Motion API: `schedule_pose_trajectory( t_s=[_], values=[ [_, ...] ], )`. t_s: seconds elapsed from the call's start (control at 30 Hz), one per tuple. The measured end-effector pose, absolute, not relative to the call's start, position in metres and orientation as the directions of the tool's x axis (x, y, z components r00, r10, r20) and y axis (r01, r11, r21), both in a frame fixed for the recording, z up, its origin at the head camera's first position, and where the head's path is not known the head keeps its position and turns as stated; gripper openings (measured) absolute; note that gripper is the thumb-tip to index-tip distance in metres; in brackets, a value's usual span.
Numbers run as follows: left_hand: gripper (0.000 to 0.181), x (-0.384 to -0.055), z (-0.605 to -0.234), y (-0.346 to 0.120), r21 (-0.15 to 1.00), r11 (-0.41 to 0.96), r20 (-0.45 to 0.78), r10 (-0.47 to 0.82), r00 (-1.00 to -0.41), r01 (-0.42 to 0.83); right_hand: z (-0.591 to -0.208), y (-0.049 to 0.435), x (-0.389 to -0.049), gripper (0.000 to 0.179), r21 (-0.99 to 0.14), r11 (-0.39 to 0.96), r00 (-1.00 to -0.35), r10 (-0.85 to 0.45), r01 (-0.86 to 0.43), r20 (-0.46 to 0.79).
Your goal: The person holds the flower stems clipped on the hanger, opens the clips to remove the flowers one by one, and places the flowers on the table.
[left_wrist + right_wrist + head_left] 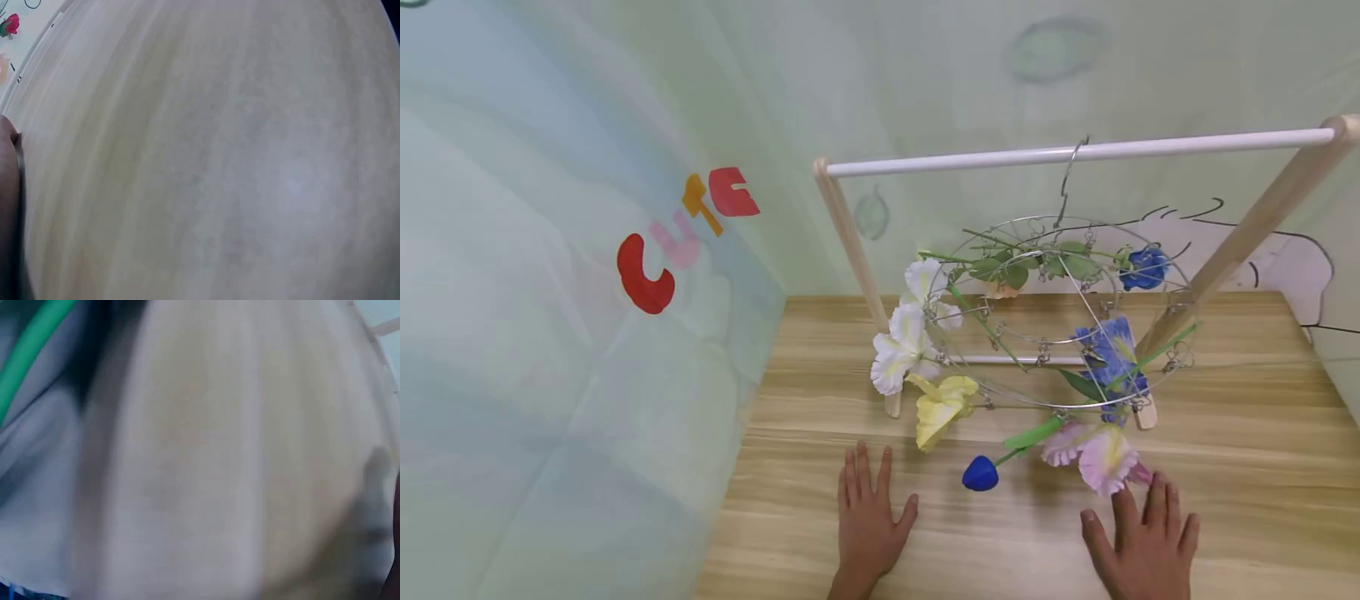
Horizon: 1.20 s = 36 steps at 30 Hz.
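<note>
Hanger of wire rings above a wood-grain tabletop

The hanger hangs by its hook from a white bar, with flowers around its rings. A pink flower sits at the near side, beside a blue bud pointing left; a yellow flower and white flowers follow at the left. Blue-violet petals and a blue rose are at the right.

The right hand has its fingers extended, grips nothing, and reaches to the pink flower's edge; whether they touch cannot be told. The left hand lies flat, fingers spread, holding nothing, near the yellow flower.

Farther out, a wooden post supports the bar's left end, and coloured letters mark the pale curtain.
</note>
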<state>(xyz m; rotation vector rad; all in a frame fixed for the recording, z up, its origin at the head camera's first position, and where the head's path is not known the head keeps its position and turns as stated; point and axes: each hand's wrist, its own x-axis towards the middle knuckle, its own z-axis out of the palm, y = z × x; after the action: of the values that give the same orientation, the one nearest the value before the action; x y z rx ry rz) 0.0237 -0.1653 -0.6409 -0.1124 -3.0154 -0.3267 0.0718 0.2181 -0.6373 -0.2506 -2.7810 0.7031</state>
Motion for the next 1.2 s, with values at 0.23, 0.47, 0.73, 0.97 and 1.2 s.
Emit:
schedule_pose_trajectory(
  t_s=[0.23, 0.47, 0.73, 0.97, 1.2],
  values=[
    [0.087, 0.024, -0.635, -0.169, 0.281, 0.959, 0.036, 0.022, -0.999, 0.031, -0.597, 0.224, 0.045, 0.058, -0.598, 0.77, -0.66, 0.332, -0.223, 0.674],
    [0.088, 0.014, -0.595, -0.164, 0.432, 0.9, 0.139, -0.009, -0.99, 0.052, -0.504, 0.202, 0.029, 0.034, -0.649, 0.65, -0.473, 0.462, -0.396, 0.751],
    [0.081, 0.004, -0.535, -0.147, 0.51, 0.819, 0.438, 0.015, -0.899, 0.262, -0.449, 0.187, 0.019, 0.054, -0.538, 0.621, -0.595, 0.139, -0.57, 0.792],
    [0.073, -0.003, -0.498, -0.128, 0.471, 0.763, 0.62, 0.072, -0.781, 0.444, -0.442, 0.181, 0.013, 0.059, -0.516, 0.646, -0.7, -0.04, -0.562, 0.713],
    [0.065, -0.007, -0.476, -0.111, 0.45, 0.719, 0.661, 0.13, -0.739, 0.529, -0.443, 0.181, 0.006, 0.058, -0.496, 0.663, -0.683, -0.032, -0.561, 0.73]
  ],
)
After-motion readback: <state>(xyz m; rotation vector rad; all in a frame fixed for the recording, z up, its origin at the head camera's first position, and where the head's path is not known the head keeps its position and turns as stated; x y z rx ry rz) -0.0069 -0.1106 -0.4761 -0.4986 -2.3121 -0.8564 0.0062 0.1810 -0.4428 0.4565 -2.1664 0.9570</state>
